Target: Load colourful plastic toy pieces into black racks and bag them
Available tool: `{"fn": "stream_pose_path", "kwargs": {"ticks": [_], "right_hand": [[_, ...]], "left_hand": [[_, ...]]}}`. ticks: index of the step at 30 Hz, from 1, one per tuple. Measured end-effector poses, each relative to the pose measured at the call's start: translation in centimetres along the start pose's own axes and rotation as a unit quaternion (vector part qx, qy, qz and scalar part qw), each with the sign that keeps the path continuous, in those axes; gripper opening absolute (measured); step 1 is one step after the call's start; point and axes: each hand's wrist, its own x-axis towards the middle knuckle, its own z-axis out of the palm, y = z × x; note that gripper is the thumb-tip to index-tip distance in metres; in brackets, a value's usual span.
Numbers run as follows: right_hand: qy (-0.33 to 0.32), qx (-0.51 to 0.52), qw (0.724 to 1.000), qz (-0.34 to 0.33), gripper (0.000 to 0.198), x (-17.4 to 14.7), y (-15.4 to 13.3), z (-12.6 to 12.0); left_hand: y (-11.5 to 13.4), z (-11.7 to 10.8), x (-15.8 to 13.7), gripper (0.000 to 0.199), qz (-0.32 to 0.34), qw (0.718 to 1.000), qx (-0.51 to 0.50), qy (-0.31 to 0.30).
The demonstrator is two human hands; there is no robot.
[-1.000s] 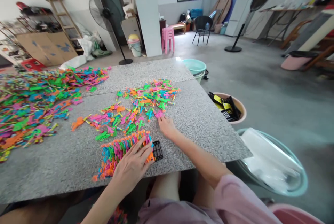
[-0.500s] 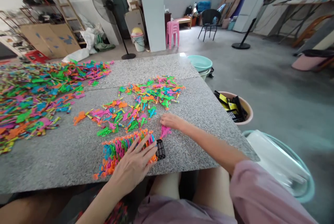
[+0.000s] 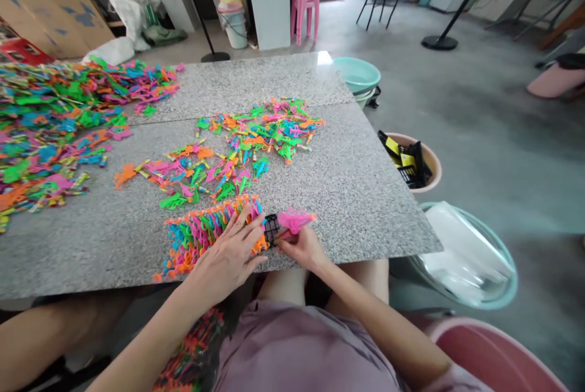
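Note:
A tight row of small plastic toys (image 3: 198, 230) in orange, pink, green and blue fills most of a black plastic rack (image 3: 271, 229) at the table's near edge. The rack's bare gridded end shows at the right of the row. My left hand (image 3: 226, 252) lies over the right part of the row, fingers stretched and apart. Just right of the rack, my right hand (image 3: 301, 248) pinches a pink plastic toy (image 3: 295, 220), which lies sideways above the fingers. Loose toys (image 3: 223, 178) of the same kind are spread beyond the row.
A big heap of toys (image 3: 59, 111) covers the left of the speckled stone table (image 3: 361, 197). Beyond the right edge stand a green basin (image 3: 359, 74), a tub (image 3: 436, 175) with black racks, and a basin with clear plastic (image 3: 509, 291). A person's leg (image 3: 77, 325) is at lower left.
My right hand has moved toward me with the pink toy, from beyond the rack to its right end. My left hand stays on the row. The view has tilted down.

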Motion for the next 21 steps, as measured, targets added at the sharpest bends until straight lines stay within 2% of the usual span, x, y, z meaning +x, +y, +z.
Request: {"fn": "stream_pose_path", "kwargs": {"ticks": [2, 4, 8, 12, 15, 18, 20, 21], "right_hand": [[0.019, -0.126, 0.991, -0.041, 0.007, 0.7, -0.6, 0.1], [0.029, -0.254, 0.964, -0.069, 0.006, 1.2, -1.3, -0.1], [-0.019, -0.377, 0.923, -0.078, 0.018, 1.1, -3.4, -0.1], [-0.058, -0.439, 0.892, -0.088, 0.024, 0.4, -4.9, 0.6], [-0.066, -0.443, 0.889, -0.094, 0.027, 0.3, -5.0, 1.2], [-0.065, -0.441, 0.889, -0.102, 0.026, 0.8, -4.6, 1.3], [-0.075, -0.44, 0.889, -0.108, 0.023, 1.3, -4.5, 0.6], [-0.102, -0.431, 0.889, -0.115, 0.022, 1.7, -4.5, -0.1]], "left_hand": [[0.0, 0.2, -0.1, 0.054, -0.008, 1.0, -0.003, 0.0], [-0.1, 0.4, -0.2, 0.059, -0.018, 1.0, -0.003, -0.003], [-0.2, 0.8, -0.3, 0.065, -0.036, 0.999, -0.01, -0.001], [-0.3, 0.6, -0.1, 0.071, -0.041, 0.999, -0.024, 0.007], [-0.3, 0.5, 0.0, 0.073, -0.022, 0.999, -0.027, 0.005], [-0.4, 0.7, -0.1, 0.065, -0.012, 1.0, -0.012, 0.015], [-0.3, 1.0, -0.2, 0.059, -0.016, 0.999, 0.009, 0.027], [-0.3, 1.1, -0.2, 0.056, -0.019, 0.999, 0.021, 0.033]]}}
